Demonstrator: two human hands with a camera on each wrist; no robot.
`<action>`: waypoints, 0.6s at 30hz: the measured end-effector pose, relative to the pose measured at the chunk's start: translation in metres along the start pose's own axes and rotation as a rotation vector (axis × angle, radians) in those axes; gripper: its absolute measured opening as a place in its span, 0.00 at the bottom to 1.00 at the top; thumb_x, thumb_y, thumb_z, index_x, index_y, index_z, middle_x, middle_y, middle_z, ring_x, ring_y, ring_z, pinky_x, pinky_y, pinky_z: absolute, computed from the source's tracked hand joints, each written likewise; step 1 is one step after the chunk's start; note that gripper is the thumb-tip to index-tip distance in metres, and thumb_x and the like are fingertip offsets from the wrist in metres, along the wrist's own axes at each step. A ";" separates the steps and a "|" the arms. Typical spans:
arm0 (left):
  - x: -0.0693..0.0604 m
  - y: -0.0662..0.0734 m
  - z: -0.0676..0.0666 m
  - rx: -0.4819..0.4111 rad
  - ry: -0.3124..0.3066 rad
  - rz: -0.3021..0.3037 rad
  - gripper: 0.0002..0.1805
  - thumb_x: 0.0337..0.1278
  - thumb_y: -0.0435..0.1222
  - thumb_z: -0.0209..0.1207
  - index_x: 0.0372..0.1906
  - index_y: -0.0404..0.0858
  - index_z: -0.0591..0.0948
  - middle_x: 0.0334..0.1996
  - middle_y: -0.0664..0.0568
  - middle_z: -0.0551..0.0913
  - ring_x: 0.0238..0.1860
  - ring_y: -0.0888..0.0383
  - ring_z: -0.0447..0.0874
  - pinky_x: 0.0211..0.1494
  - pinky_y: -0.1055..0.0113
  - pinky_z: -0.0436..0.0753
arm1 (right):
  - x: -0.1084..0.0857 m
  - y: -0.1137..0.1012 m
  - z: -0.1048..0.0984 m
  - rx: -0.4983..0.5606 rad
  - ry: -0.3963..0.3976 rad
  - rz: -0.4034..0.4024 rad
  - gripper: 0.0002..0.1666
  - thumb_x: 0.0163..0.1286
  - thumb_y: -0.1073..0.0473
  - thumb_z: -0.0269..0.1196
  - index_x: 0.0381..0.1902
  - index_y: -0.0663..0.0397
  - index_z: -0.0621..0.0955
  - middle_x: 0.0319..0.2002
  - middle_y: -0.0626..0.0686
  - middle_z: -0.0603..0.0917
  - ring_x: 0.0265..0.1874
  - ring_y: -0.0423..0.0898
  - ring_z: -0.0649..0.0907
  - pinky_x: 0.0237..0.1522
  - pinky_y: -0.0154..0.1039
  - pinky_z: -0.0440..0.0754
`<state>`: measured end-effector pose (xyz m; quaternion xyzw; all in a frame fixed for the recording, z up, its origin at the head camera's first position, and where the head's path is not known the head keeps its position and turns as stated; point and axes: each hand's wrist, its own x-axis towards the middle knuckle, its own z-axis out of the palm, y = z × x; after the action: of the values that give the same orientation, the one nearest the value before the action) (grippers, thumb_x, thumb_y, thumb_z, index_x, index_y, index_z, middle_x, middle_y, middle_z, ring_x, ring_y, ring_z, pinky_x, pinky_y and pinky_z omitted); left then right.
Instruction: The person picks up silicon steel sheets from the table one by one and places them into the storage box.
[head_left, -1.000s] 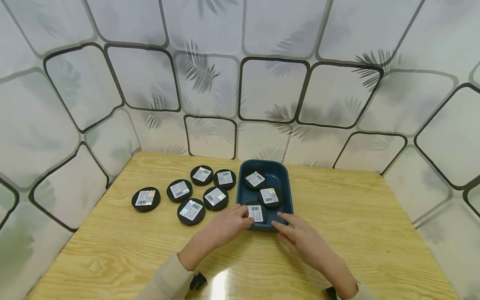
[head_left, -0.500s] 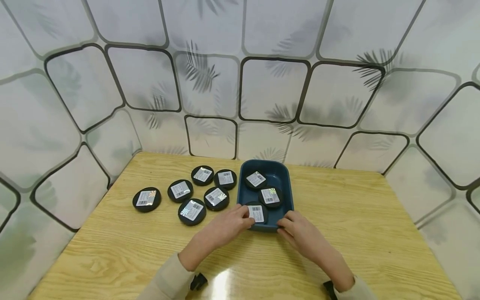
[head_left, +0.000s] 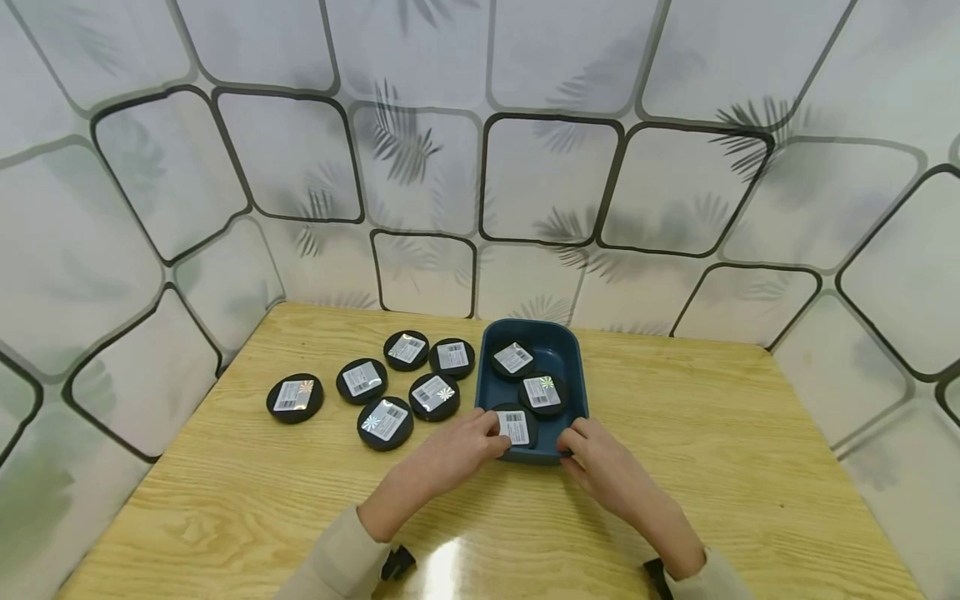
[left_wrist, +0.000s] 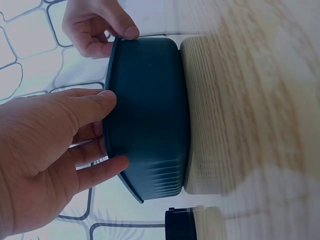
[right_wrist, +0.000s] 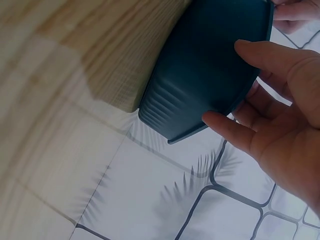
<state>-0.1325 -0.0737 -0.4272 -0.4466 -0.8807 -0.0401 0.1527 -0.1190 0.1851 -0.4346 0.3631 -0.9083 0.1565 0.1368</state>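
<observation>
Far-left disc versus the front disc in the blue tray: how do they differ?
Place: the far-left disc lies on the wooden table, while the front disc lies inside the blue tray.
View: the far-left disc shows whole; the front disc is partly covered by the left hand.
Shine: the far-left disc's label has an orange glint; the front disc's label shows none.
Both are round and black, with white labels.

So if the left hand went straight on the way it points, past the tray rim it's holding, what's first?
Most likely the nearest black disc inside the blue tray, just ahead of the left hand in the head view; depth is unclear, so the two may be touching.
</observation>
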 end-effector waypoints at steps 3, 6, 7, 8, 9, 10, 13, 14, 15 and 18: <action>0.000 0.000 0.000 -0.001 -0.002 -0.002 0.07 0.61 0.35 0.63 0.41 0.49 0.86 0.36 0.54 0.77 0.36 0.58 0.74 0.37 0.71 0.76 | 0.000 0.000 0.001 0.007 -0.005 0.000 0.15 0.52 0.71 0.75 0.30 0.52 0.79 0.30 0.45 0.73 0.32 0.41 0.73 0.34 0.36 0.77; 0.000 0.000 0.000 -0.003 -0.005 -0.005 0.07 0.61 0.35 0.63 0.41 0.49 0.86 0.36 0.54 0.77 0.36 0.58 0.74 0.38 0.71 0.76 | 0.000 0.001 0.001 0.018 -0.008 0.001 0.15 0.52 0.71 0.74 0.30 0.52 0.79 0.30 0.45 0.73 0.32 0.41 0.72 0.34 0.36 0.77; 0.000 0.000 0.000 -0.004 -0.006 -0.005 0.07 0.61 0.35 0.63 0.41 0.49 0.86 0.36 0.54 0.77 0.36 0.58 0.74 0.38 0.71 0.76 | 0.000 0.002 0.002 0.026 -0.009 0.001 0.15 0.53 0.71 0.74 0.30 0.52 0.79 0.31 0.45 0.73 0.32 0.41 0.72 0.34 0.36 0.77; 0.000 0.000 0.000 -0.004 -0.007 -0.005 0.07 0.61 0.35 0.63 0.41 0.49 0.86 0.36 0.54 0.77 0.36 0.58 0.74 0.38 0.71 0.76 | 0.000 0.002 0.002 0.033 -0.010 0.001 0.15 0.53 0.72 0.74 0.30 0.52 0.78 0.31 0.45 0.73 0.32 0.41 0.72 0.34 0.36 0.77; 0.000 0.000 0.000 -0.003 -0.008 -0.005 0.07 0.61 0.35 0.63 0.42 0.49 0.86 0.36 0.54 0.76 0.36 0.58 0.74 0.38 0.71 0.76 | 0.000 0.002 0.002 0.041 -0.012 0.001 0.15 0.53 0.72 0.74 0.30 0.52 0.78 0.31 0.45 0.73 0.32 0.41 0.72 0.34 0.36 0.77; 0.000 0.001 0.000 -0.003 -0.009 -0.005 0.07 0.61 0.35 0.63 0.42 0.49 0.86 0.36 0.54 0.76 0.36 0.58 0.74 0.38 0.71 0.76 | 0.000 0.003 0.001 0.050 -0.011 0.000 0.15 0.53 0.72 0.74 0.30 0.52 0.78 0.31 0.45 0.73 0.32 0.41 0.73 0.34 0.36 0.77; 0.000 0.001 0.000 -0.003 -0.008 -0.005 0.07 0.61 0.35 0.63 0.41 0.49 0.86 0.36 0.54 0.77 0.36 0.58 0.74 0.38 0.70 0.76 | 0.000 0.004 0.002 0.077 -0.013 -0.001 0.16 0.53 0.72 0.74 0.30 0.52 0.78 0.31 0.45 0.73 0.33 0.41 0.73 0.35 0.36 0.77; 0.000 0.001 0.000 -0.005 -0.006 -0.006 0.07 0.61 0.35 0.63 0.41 0.49 0.86 0.36 0.54 0.77 0.36 0.58 0.74 0.38 0.70 0.76 | 0.000 0.004 0.002 0.083 -0.015 0.000 0.16 0.53 0.72 0.74 0.30 0.52 0.78 0.31 0.44 0.73 0.33 0.41 0.73 0.35 0.37 0.77; 0.000 0.001 0.000 -0.008 -0.005 -0.007 0.06 0.61 0.36 0.63 0.41 0.49 0.86 0.36 0.54 0.77 0.36 0.58 0.74 0.38 0.70 0.76 | 0.000 0.005 0.002 0.089 -0.016 -0.001 0.16 0.53 0.72 0.74 0.30 0.52 0.78 0.31 0.44 0.73 0.33 0.41 0.73 0.35 0.37 0.77; 0.000 0.000 0.001 -0.028 -0.002 -0.013 0.05 0.61 0.38 0.64 0.41 0.48 0.86 0.36 0.55 0.77 0.36 0.58 0.74 0.38 0.70 0.76 | 0.000 0.005 0.002 0.100 -0.024 0.003 0.16 0.53 0.72 0.73 0.30 0.52 0.78 0.31 0.44 0.72 0.33 0.41 0.73 0.35 0.36 0.77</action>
<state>-0.1323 -0.0734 -0.4280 -0.4428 -0.8832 -0.0531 0.1455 -0.1232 0.1877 -0.4374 0.3702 -0.9013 0.1978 0.1075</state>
